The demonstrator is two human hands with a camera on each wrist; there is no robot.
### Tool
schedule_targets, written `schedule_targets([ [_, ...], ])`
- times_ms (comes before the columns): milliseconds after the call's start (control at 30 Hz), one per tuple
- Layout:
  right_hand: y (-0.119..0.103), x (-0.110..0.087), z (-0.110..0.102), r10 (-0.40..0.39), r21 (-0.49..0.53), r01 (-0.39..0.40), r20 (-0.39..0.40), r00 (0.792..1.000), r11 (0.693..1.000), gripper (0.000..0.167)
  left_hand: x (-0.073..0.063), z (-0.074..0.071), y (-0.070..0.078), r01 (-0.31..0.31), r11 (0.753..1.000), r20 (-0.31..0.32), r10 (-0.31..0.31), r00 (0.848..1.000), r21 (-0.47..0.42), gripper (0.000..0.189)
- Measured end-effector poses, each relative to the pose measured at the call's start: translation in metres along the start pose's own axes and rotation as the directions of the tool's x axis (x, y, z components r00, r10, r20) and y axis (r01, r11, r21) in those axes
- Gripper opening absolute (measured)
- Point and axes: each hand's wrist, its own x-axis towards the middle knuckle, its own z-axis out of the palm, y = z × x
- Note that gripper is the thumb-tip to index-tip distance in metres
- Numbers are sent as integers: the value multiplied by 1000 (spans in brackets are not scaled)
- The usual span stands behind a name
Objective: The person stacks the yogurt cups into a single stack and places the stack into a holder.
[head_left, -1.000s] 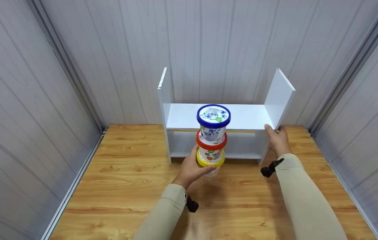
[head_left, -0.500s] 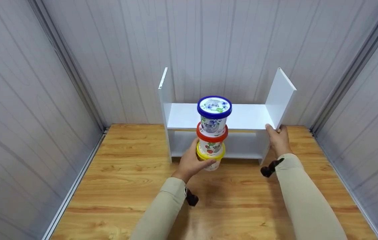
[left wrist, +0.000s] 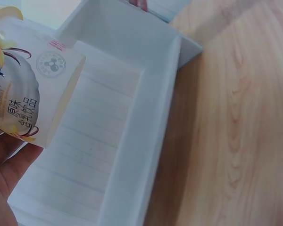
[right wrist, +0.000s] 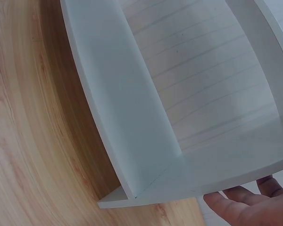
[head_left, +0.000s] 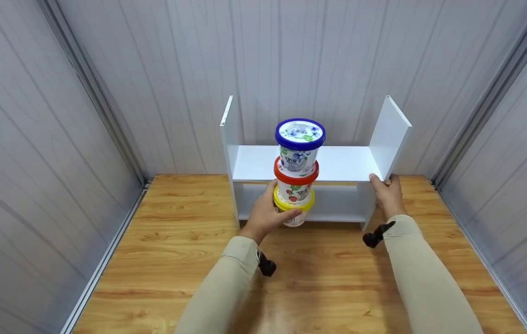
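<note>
Three printed paper tubs are stacked upright in front of the white shelf (head_left: 342,162). The top tub (head_left: 296,158) has a blue lid, the middle tub (head_left: 294,191) a red lid, and the bottom tub (head_left: 293,204) a yellow lid. My left hand (head_left: 263,217) grips the yellow-lidded tub from the left, thumb across its front. In the left wrist view, that tub (left wrist: 42,84) is raised in front of the shelf's lower opening. My right hand (head_left: 387,197) holds the shelf's right side panel, thumb at the front; in the right wrist view, its fingers (right wrist: 226,207) lie along the panel's outside.
The shelf has two levels and tall side panels, such as the left panel (head_left: 230,134), and stands on the wooden tabletop (head_left: 184,250). A pale panelled wall (head_left: 300,60) rises behind it, with further walls at left and right.
My left hand has raised the three stacked tubs steadily, so the blue lid now stands above the middle board in the head view. My right hand has stayed on the side panel.
</note>
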Motion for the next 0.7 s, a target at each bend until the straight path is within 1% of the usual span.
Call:
schedule_targets([
  [167, 0, -2, 0, 32, 21, -32, 16, 999, 999, 88, 4, -4, 9, 2, 1000, -6, -2, 1000, 7, 93],
  [333, 0, -2, 0, 50, 7, -50, 21, 999, 999, 90, 7, -7, 19, 22, 1000, -14, -22, 1000, 22, 95],
  [433, 1, -2, -1, 58, 3, -58, 22, 998, 998, 90, 10, -8, 25, 19, 1000, -6, -19, 1000, 19, 95],
  [533, 1, -1, -1, 47, -1, -47, 21, 999, 999, 90, 14, -10, 31, -11, 1000, 6, 11, 1000, 18, 93],
  [700, 2, -1, -2, 39, -1, -39, 46, 998, 999, 92, 25, -13, 40, -54, 996, -3, 54, 999, 68, 89],
])
